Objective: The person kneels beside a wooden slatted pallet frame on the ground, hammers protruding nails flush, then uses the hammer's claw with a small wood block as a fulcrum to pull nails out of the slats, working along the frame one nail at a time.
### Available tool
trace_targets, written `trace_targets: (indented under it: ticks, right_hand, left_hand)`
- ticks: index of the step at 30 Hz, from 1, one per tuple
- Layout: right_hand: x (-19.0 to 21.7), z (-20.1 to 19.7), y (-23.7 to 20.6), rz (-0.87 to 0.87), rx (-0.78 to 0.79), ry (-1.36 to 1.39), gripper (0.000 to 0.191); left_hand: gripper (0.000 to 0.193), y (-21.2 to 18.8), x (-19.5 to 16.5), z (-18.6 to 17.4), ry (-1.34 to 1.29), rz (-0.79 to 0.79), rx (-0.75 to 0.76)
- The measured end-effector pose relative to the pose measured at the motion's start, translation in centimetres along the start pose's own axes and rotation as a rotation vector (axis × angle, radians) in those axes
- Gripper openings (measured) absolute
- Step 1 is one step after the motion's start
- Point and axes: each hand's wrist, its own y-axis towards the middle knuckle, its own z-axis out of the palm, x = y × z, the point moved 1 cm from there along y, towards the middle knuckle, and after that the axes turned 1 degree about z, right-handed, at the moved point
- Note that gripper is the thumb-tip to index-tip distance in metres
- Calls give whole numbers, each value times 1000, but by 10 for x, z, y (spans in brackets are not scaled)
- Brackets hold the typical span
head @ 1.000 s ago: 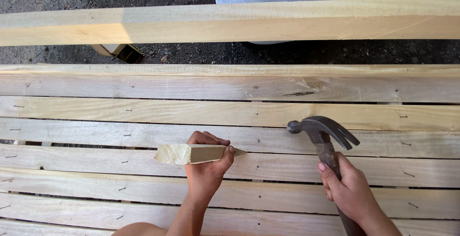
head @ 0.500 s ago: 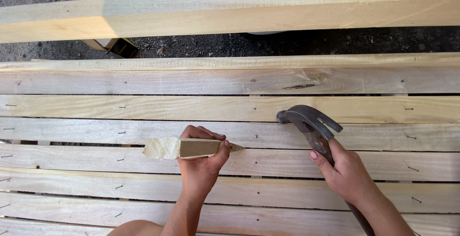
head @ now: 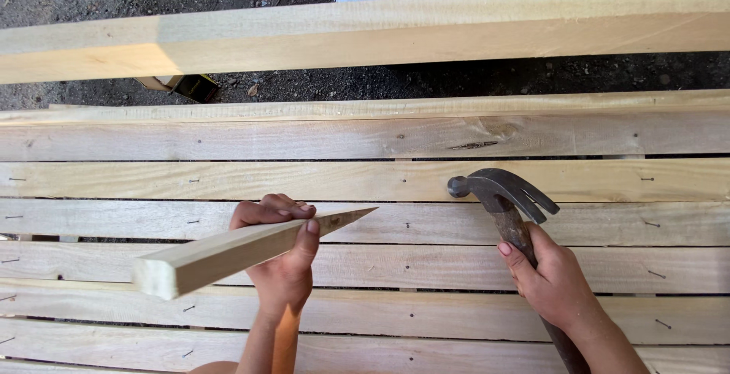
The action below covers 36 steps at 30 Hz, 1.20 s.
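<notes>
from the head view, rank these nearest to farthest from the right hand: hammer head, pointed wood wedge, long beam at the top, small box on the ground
From the right hand:
1. Hammer head, just above it.
2. Pointed wood wedge, to its left, in the left hand.
3. Long beam, across the top.
4. Small box, far upper left, on the ground.

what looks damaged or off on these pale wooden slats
One thing: the second pale wooden slat from the top has a dark split knot near its middle. Otherwise the slats lie parallel; the left hand holds a pointed wooden stake.
</notes>
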Motion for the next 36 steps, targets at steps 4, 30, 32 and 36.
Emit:
trace_targets:
  ticks: [4, 30, 32, 36]
  right_hand:
    - [-15, -2, 5, -103, -137, -109, 36]
    - [1, 13, 2, -142, -158, -193, 43]
    - [-2, 14, 4, -166, -167, -189, 42]
    - [-8, 17, 9, -179, -171, -187, 39]
  left_hand:
    - [35, 1, 19, 4, 7, -13, 33]
    - [38, -6, 47, 35, 92, -58, 135]
    - [37, -13, 45, 41, 166, 19, 162]
    - [37, -15, 46, 43, 199, 63, 175]
